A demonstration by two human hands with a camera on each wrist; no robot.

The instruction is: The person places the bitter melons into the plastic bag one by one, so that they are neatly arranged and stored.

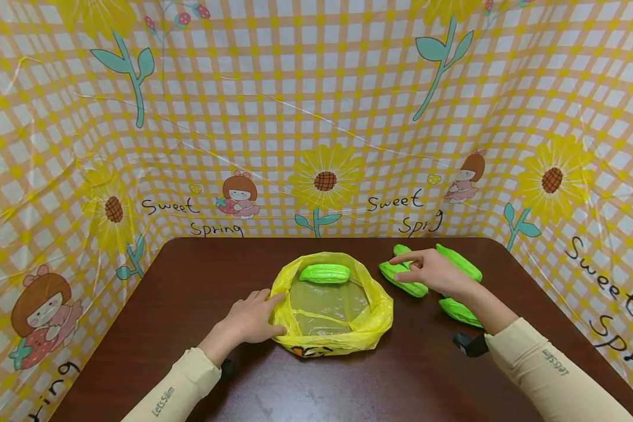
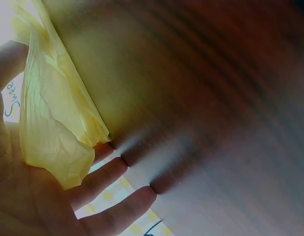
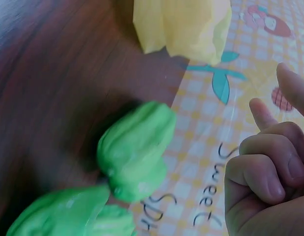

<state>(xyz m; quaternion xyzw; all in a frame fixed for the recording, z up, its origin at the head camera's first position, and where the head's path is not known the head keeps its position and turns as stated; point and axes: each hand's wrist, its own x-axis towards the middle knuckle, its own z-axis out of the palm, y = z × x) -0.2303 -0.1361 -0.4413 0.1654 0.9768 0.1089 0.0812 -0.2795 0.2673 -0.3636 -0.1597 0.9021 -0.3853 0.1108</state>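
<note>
Where the left hand (image 1: pixel 250 316) touches: yellow bag (image 1: pixel 332 344), left side, fingers extended
Right hand (image 1: pixel 436 272): right of bag, near loose green pieces (image 1: pixel 408 286), index extended, holding nothing
Lone green piece (image 1: pixel 324 274): inside bag, far side

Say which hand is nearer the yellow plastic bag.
Left. The left hand touches the yellow plastic bag on its left side; the right hand is clear of it, off to its right, by the green ridged pieces.
</note>
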